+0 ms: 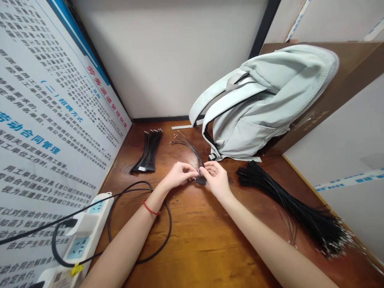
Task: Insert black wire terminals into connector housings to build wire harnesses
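At the middle of the table, a small bunch of thin black wires fans up and to the left, with bare shiny tips. Its lower end runs into a dark flat connector. My left hand pinches the wires from the left, thumb and forefinger closed just above the connector. From the right, my right hand has thumb and fingers closed on the same wires, close to the left fingertips. Exactly which wires each hand grips is hidden by the fingers. A red cord circles the left wrist.
A wire harness stack lies at left. A thick bundle of black wires lies at right. Behind stands a pale backpack. A power strip and looped black cable are near the left arm.
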